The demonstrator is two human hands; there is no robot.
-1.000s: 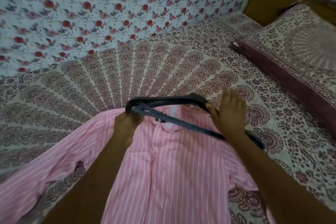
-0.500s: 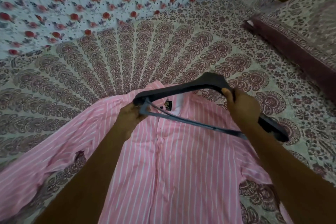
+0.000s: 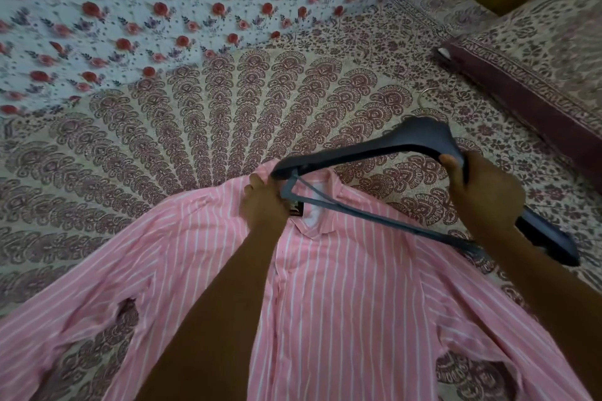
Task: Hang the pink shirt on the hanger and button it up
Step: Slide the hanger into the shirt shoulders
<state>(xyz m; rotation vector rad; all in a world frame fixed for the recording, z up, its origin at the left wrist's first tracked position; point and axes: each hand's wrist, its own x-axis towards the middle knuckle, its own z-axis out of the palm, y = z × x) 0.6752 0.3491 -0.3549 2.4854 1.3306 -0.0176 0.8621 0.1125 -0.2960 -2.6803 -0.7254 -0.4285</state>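
Hidden: the right forearm covers a stretch of the hanger; the left forearm covers part of the shirt's button strip.
Cut off: the pink shirt runs out of view at the near edge, sleeves and hem.
Hard to make out: the hanger's thin hook fades into the sheet's pattern; a small dark collar label is unreadable.
Pink shirt: soft cloth with thin white stripes, lying front up on the bed, collar at the far end.
Hanger: dark and smooth, with broad curved shoulders and a slim lower bar, held tilted above the collar with its left tip lowest.
Left hand: fingers curled, gripping the shirt at the collar's left side, just beside the hanger's tip.
Right hand: closed around the hanger's right shoulder.
Bedsheet: beige with fanned maroon paisley print.
Pillow: far right, similar print with a maroon border.
Wall cloth: pale with red roses.
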